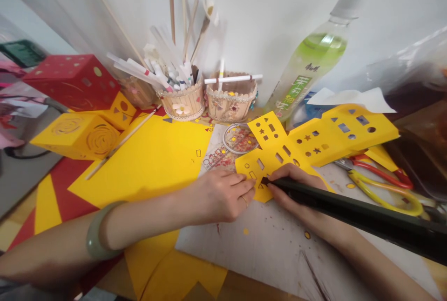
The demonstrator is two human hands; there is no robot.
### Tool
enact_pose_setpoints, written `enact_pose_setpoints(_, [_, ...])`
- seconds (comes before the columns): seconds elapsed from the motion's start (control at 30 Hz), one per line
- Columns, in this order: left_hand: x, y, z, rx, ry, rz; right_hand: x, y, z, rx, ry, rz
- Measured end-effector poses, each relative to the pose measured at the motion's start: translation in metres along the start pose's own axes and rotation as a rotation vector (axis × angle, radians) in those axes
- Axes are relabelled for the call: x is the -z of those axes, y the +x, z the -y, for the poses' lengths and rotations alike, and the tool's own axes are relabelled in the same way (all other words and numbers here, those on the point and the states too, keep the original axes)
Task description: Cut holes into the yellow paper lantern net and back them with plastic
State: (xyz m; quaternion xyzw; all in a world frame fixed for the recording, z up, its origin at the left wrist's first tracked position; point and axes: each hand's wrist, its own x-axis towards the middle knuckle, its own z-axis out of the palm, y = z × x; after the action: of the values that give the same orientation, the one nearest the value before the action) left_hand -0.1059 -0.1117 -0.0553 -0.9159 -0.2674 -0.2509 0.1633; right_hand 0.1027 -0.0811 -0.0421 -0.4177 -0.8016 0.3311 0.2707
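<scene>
- Head view, item under work: a yellow card net point(289, 142) lies on the pale work board point(265, 254), beneath both hands; its far panels extend rightward past the drink bottle point(316, 66).
- Left hand point(218, 196): flattened, fingers nearly straight and close together, grasping nothing. The fingertips rest on the near edge of the net. A ring is on one finger and a green bangle point(102, 231) on the wrist.
- Right hand point(302, 175): fingers folded around a long black-handled tool point(335, 205), pinched near its tip. The tip is at the near panel, beside a triangle outline; whether it pierces the card cannot be determined.
- Completed: the far panels carry clean-edged openings, including stars, circles, rectangles and triangles. Several slots are also through near the right hand.
- Outstanding, in my judgement: a circle, a rectangle and a triangle on the near panel appear drawn only. Further marks may be covered by the fingers.
- Other stock: a plain yellow sheet point(150, 161) at left bears one small drawn rectangle, apparently uncut. A decorated red box point(75, 82) and a yellow box point(70, 133) sit behind it, apparently assembled.
- Surroundings: a clear stencil point(214, 159) lies just beyond the left hand. Paper chips are scattered on the board. Two decorated wooden-slat baskets, one full of pens point(181, 101), stand by the wall.
</scene>
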Motion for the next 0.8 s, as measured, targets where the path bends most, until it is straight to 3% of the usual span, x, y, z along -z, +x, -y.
enact_pose_setpoints(0.6, [-0.0005,-0.0001,0.0013,-0.004,0.001,-0.011,-0.0013,-0.0001,0.0029,0.024,-0.087,-0.023])
enact_pose_setpoints(0.8, [0.0025,0.0014,-0.0005,-0.056,0.062,0.026,-0.0061,-0.0012,0.0001,0.099,-0.127,-0.040])
